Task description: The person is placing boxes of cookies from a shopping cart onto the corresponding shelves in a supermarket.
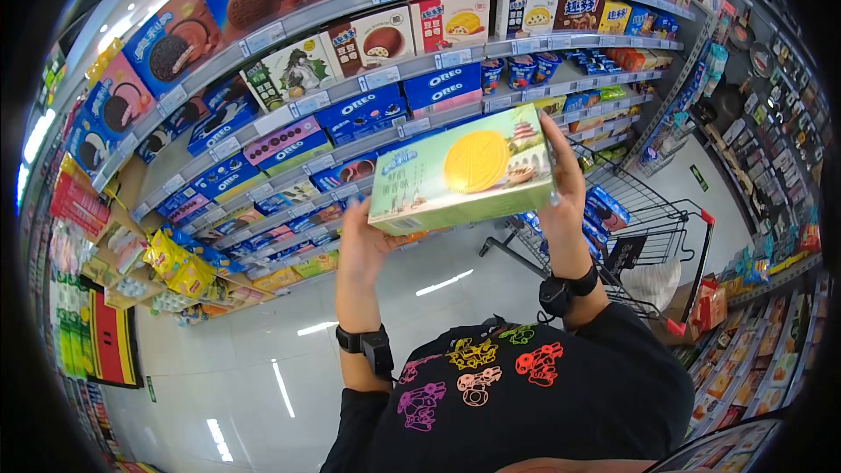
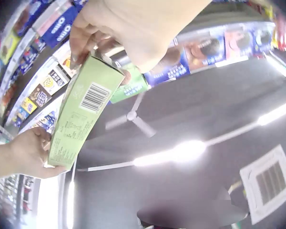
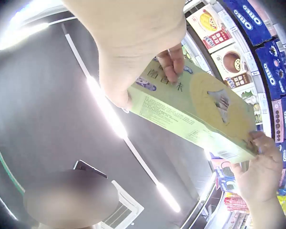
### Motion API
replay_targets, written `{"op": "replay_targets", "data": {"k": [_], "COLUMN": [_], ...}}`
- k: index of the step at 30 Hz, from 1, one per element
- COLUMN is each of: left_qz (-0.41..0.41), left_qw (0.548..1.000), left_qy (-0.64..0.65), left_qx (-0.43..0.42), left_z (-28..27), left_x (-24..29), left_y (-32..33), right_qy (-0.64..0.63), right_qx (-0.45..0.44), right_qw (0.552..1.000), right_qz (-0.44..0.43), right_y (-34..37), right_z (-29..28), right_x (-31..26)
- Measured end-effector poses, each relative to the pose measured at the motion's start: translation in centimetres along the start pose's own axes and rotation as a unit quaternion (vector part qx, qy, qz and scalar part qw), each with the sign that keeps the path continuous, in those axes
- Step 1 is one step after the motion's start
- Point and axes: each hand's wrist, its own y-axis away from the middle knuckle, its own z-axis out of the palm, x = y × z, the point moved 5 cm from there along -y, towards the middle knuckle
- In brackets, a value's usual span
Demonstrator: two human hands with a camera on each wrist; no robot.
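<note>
A pale green biscuit box with a round yellow biscuit on its front is held up between both hands before the shelves. My left hand grips its lower left end, while my right hand holds the right end. The left wrist view shows a barcode on the narrow green end of the box. Seen from the right wrist, the box has fine print along one long side, with the left hand at its far end.
Shelves of blue Oreo boxes and other biscuit packs rise behind the box. A wire shopping cart holding blue packs stands to the right. Yellow bags hang at the left shelf end, above a shiny tiled floor.
</note>
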Motion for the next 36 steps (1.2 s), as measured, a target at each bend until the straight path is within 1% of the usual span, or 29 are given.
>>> {"op": "replay_targets", "data": {"k": [2, 4, 5, 8, 9, 11, 14, 16, 17, 18, 20, 22, 23, 25, 26, 27, 30, 32, 33, 35, 36], "left_qz": [-0.039, -0.058, -0.068, -0.093, -0.097, -0.105, -0.118, -0.130, -0.139, -0.133, -0.123, -0.097, -0.082, -0.042, -0.021, -0.010, 0.023, 0.057, 0.072, 0.103, 0.127], "left_qw": [0.998, 0.997, 0.995, 0.980, 0.974, 0.963, 0.945, 0.928, 0.925, 0.929, 0.937, 0.953, 0.961, 0.965, 0.966, 0.965, 0.965, 0.978, 0.983, 0.986, 0.985], "left_qy": [-0.035, 0.030, 0.061, 0.133, 0.147, 0.168, 0.186, 0.192, 0.230, 0.228, 0.225, 0.199, 0.185, 0.193, 0.197, 0.214, 0.214, 0.153, 0.121, 0.044, -0.014], "left_qx": [0.022, -0.028, -0.051, -0.116, -0.141, -0.183, -0.244, -0.291, -0.267, -0.258, -0.239, -0.205, -0.189, -0.175, -0.168, -0.149, -0.149, -0.131, -0.121, -0.124, -0.118], "left_z": [-0.4, -1.5, -1.4, -0.3, 0.3, 1.3, 2.4, 3.2, 3.7, 3.8, 3.8, 3.2, 2.7, 2.0, 1.6, 1.3, -0.8, -2.1, -2.8, -4.4, -5.5], "left_x": [-1.3, -2.6, -2.9, -3.3, -3.3, -3.7, -4.6, -5.3, -5.2, -5.3, -5.4, -5.8, -5.9, -5.8, -5.6, -5.4, -5.6, -5.3, -5.0, -4.0, -3.5], "left_y": [-0.7, -1.2, -1.1, -0.6, -0.4, 0.0, 0.3, 0.7, 1.0, 1.0, 1.0, 1.0, 1.0, 1.2, 1.4, 1.8, 2.4, 2.4, 2.5, 2.9, 3.2], "right_qy": [0.043, 0.092, 0.145, 0.090, 0.096, 0.047, -0.022, -0.043, -0.062, -0.081, -0.102, -0.106, -0.048, 0.097, 0.169, 0.166, 0.293, 0.356, 0.296, 0.246, 0.235], "right_qx": [-0.033, -0.064, -0.078, 0.014, 0.006, 0.039, 0.016, -0.025, -0.041, -0.056, -0.077, -0.086, -0.070, -0.139, -0.171, -0.142, -0.258, -0.273, -0.253, -0.206, -0.217], "right_qw": [0.997, 0.990, 0.981, 0.988, 0.985, 0.989, 0.994, 0.998, 0.997, 0.994, 0.990, 0.990, 0.996, 0.985, 0.970, 0.976, 0.921, 0.886, 0.918, 0.943, 0.945], "right_qz": [-0.047, -0.089, -0.102, -0.125, -0.142, -0.137, -0.103, -0.022, 0.007, 0.036, 0.061, 0.045, 0.040, 0.027, 0.019, 0.004, -0.016, -0.117, -0.077, -0.089, -0.073], "right_y": [0.0, 0.1, 0.2, 0.3, 0.4, 0.3, 1.1, 3.6, 4.1, 4.6, 5.2, 5.1, 5.2, 5.3, 5.4, 5.3, 6.3, 7.2, 7.3, 6.5, 6.8], "right_z": [0.9, 1.5, 1.4, 2.6, 2.0, 2.7, 2.6, 1.5, 1.5, 1.7, 2.6, 5.0, 5.5, 7.0, 7.8, 8.8, 11.4, 13.0, 13.6, 15.0, 15.6], "right_x": [-1.2, -1.9, -2.1, -2.8, -2.0, -2.3, -0.9, 1.9, 2.5, 3.1, 3.1, 2.0, 2.6, 2.3, 2.0, 1.4, 1.6, 1.4, 1.4, 0.0, 0.8]}}
